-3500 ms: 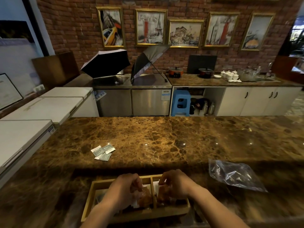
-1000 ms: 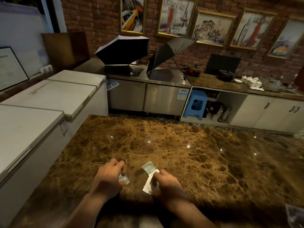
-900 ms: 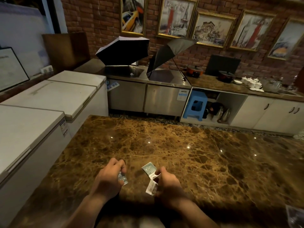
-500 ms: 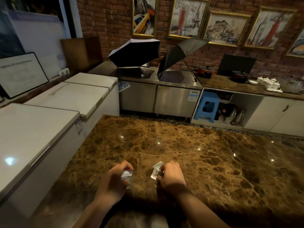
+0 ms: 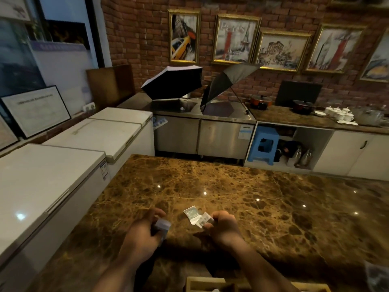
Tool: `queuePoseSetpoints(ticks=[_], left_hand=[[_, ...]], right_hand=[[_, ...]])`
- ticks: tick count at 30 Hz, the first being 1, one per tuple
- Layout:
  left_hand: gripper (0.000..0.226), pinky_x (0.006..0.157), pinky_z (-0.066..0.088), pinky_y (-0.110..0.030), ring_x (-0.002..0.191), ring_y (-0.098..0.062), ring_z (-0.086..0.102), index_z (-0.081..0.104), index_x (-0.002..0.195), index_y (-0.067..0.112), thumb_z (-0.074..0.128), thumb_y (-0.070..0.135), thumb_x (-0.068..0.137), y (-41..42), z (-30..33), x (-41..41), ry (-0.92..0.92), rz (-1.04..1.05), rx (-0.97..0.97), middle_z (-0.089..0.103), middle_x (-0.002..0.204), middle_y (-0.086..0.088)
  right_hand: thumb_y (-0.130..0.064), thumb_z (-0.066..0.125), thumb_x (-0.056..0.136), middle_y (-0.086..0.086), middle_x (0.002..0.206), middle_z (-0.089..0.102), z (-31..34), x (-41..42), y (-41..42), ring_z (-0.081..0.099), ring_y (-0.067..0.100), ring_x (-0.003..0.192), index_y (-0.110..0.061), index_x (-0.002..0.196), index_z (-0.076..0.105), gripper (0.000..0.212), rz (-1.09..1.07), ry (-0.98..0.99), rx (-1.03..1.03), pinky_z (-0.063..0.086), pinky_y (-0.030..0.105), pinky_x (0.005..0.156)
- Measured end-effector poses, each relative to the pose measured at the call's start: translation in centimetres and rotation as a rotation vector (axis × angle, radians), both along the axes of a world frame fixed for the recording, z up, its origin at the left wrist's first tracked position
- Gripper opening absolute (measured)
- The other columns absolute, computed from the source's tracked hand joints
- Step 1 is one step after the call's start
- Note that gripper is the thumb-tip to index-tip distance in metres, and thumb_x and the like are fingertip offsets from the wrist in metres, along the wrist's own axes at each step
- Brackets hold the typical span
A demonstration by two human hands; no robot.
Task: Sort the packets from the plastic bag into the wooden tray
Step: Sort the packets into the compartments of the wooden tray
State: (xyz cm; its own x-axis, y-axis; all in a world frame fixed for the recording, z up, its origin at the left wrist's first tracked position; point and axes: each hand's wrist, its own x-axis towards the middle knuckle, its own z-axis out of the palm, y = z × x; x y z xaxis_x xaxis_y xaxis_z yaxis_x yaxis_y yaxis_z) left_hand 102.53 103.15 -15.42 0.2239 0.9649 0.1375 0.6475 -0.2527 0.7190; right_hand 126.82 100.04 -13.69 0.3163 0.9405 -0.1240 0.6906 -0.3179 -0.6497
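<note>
My left hand [image 5: 142,230] is closed around a small pale packet [image 5: 163,225], held just above the brown marble counter [image 5: 263,197]. My right hand [image 5: 224,227] pinches two small white-and-green packets [image 5: 195,216] that fan out to its left. The wooden tray [image 5: 203,281] shows only its far rim at the bottom edge, between my forearms. A corner of the clear plastic bag [image 5: 376,275] peeks in at the bottom right.
White chest freezers [image 5: 48,182] line the counter's left side. Beyond the counter are steel cabinets with two open umbrellas [image 5: 174,81], a blue stool [image 5: 264,145] and white cupboards. Framed pictures hang on the brick wall.
Both hands left the tray and picked the packets up off the counter. In the last half second the hands stayed close together and the view tilted down, bringing the tray rim back in.
</note>
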Motion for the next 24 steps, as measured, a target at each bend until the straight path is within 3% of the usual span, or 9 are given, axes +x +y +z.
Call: queuePoseSetpoints(ticks=[7,9,12,15,17,20,24], left_hand=[[0.039,0.078,0.060,-0.038,0.093,-0.013,0.068,0.065,0.111,0.032,0.077,0.016,0.077,-1.5,-0.3,0.1,-0.025,0.103,-0.061,0.071,0.099,0.008],[0.043,0.080,0.059,-0.039,0.097,-0.016,0.066,0.064,0.117,0.030,0.076,0.020,0.078,-1.5,-0.7,0.0,-0.018,0.134,-0.050,0.069,0.105,0.004],[0.040,0.081,0.053,-0.033,0.102,-0.018,0.063,0.065,0.117,0.033,0.077,0.024,0.080,-1.5,-0.8,-0.9,0.032,0.135,-0.025,0.068,0.107,0.004],[0.035,0.075,0.054,-0.032,0.093,-0.013,0.067,0.064,0.104,0.037,0.077,0.018,0.078,-1.1,-1.0,-2.2,0.007,0.086,-0.002,0.070,0.096,0.011],[0.035,0.080,0.057,-0.036,0.092,-0.010,0.068,0.064,0.101,0.037,0.077,0.014,0.077,-0.9,-0.7,-2.9,-0.012,0.085,-0.011,0.070,0.095,0.013],[0.035,0.073,0.059,-0.038,0.084,-0.004,0.068,0.062,0.098,0.035,0.077,0.011,0.076,-0.3,-0.5,-3.4,-0.025,0.076,0.015,0.071,0.088,0.015],[0.038,0.066,0.060,-0.038,0.078,0.000,0.068,0.061,0.095,0.035,0.078,0.007,0.077,-0.2,-0.5,-2.2,-0.039,0.055,0.015,0.070,0.085,0.016]], right_hand=[[-0.040,0.061,0.095,0.004,0.122,0.065,0.1,-0.1,0.4,0.062,0.020,0.107,-0.020,0.111,0.072,0.028,0.174,-0.092,-0.052,0.049,0.029,0.086],[-0.034,0.062,0.096,0.007,0.133,0.058,-0.3,-0.8,1.3,0.055,0.025,0.123,-0.013,0.117,0.069,0.030,0.262,-0.112,-0.041,0.046,0.033,0.099],[-0.034,0.055,0.097,0.010,0.159,0.037,-1.8,-2.7,3.1,0.029,0.033,0.149,-0.011,0.135,0.054,0.045,0.413,-0.204,-0.104,0.027,0.045,0.121],[-0.040,0.048,0.088,0.014,0.143,0.046,-3.6,-3.3,4.1,0.046,0.037,0.133,-0.018,0.132,0.047,0.049,0.429,-0.211,-0.186,0.039,0.046,0.112],[-0.036,0.047,0.089,0.012,0.133,0.053,-3.1,-3.6,3.4,0.053,0.034,0.122,-0.018,0.127,0.052,0.042,0.427,-0.240,-0.152,0.044,0.043,0.103],[-0.032,0.053,0.095,0.012,0.120,0.062,-3.0,-3.1,3.0,0.057,0.032,0.112,-0.015,0.114,0.060,0.026,0.362,-0.274,-0.071,0.046,0.039,0.092],[-0.025,0.064,0.091,0.007,0.118,0.063,-3.0,-2.1,2.7,0.059,0.028,0.112,-0.014,0.108,0.068,0.021,0.311,-0.279,-0.067,0.050,0.037,0.094]])
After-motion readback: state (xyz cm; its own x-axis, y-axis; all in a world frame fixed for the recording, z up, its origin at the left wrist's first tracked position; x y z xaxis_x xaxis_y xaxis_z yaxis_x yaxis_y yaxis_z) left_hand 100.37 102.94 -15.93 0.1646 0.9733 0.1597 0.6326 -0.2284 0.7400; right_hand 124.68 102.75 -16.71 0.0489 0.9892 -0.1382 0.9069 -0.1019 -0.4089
